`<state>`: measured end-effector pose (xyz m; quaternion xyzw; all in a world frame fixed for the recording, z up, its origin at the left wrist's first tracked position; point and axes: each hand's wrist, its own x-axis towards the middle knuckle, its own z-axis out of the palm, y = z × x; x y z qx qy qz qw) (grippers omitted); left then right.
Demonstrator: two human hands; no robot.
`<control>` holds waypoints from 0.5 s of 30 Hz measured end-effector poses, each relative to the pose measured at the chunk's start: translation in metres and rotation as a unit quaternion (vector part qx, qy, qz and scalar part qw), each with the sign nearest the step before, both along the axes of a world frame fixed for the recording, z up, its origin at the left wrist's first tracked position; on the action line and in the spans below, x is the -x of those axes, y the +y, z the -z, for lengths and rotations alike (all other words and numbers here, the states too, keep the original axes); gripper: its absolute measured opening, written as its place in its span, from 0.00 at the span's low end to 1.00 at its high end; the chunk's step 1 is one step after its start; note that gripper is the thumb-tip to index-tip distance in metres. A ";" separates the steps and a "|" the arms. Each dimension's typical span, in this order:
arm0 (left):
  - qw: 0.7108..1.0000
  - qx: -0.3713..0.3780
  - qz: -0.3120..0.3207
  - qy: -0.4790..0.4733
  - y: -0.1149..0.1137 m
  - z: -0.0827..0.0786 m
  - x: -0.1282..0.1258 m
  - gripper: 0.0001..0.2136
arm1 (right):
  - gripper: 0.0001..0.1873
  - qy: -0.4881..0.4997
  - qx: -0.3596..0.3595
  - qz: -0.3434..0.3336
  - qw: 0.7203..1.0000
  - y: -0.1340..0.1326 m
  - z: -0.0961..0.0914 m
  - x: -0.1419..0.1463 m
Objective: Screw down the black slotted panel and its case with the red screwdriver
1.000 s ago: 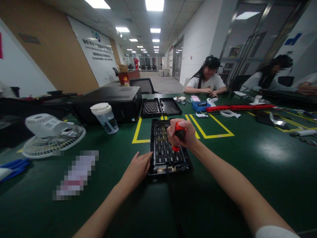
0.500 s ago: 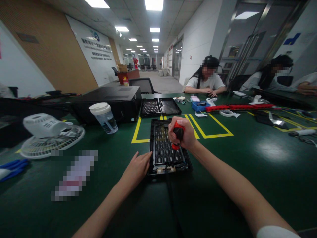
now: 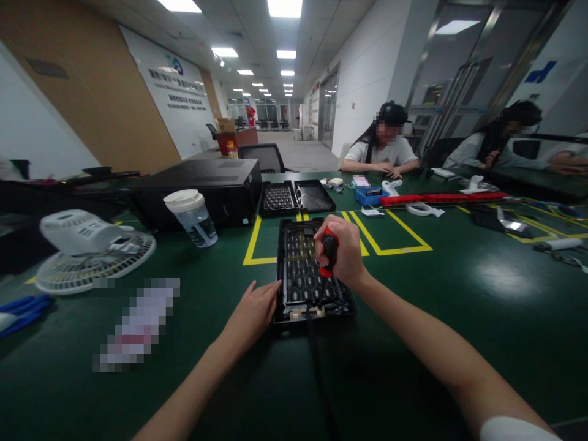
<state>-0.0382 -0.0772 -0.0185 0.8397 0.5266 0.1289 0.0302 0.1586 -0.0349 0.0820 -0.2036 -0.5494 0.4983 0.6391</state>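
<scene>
A black plastic case (image 3: 301,294) with a honeycomb-like inside lies on the green table in front of me, a dark cable (image 3: 316,367) running from its near end. My right hand (image 3: 344,251) is wrapped round the red and black handle of a screwdriver (image 3: 329,251). The screwdriver stands nearly upright, its shaft pointing down into the near part of the case; its tip is too small to make out. At the left edge of the case, my left hand (image 3: 260,306) rests with fingers stretched out and touching the rim.
To the left are a cup with a white lid (image 3: 192,217), a white fan (image 3: 92,251) and blue gloves (image 3: 25,312). Beyond the case sit a black computer case (image 3: 202,184), another opened black case (image 3: 278,199) and a blue tray (image 3: 370,195). A person (image 3: 383,144) sits across the table.
My right hand and the screwdriver have turned slightly, the handle now more upright. My left hand and the case stay in place. A person at far right has raised a hand.
</scene>
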 end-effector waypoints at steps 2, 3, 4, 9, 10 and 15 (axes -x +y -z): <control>1.000 -0.001 -0.001 0.000 0.000 0.000 0.000 0.20 | 0.12 -0.002 -0.008 -0.024 1.000 -0.002 0.001 -0.002; 1.000 0.000 -0.002 0.001 0.001 0.000 0.000 0.20 | 0.12 -0.003 -0.012 -0.044 0.999 -0.003 0.001 -0.003; 1.000 0.000 -0.001 0.001 0.001 0.001 0.000 0.20 | 0.12 -0.004 -0.016 -0.067 0.998 -0.004 0.001 -0.004; 1.000 0.001 0.001 0.005 0.001 0.002 0.000 0.20 | 0.12 0.005 -0.023 -0.187 0.982 -0.006 0.000 -0.009; 1.000 0.001 0.001 0.005 0.001 0.002 0.001 0.20 | 0.12 0.007 -0.026 -0.210 0.977 -0.005 -0.001 -0.010; 1.000 -0.001 0.000 0.004 0.002 0.001 0.000 0.20 | 0.12 -0.001 -0.026 -0.307 0.951 0.003 -0.003 -0.014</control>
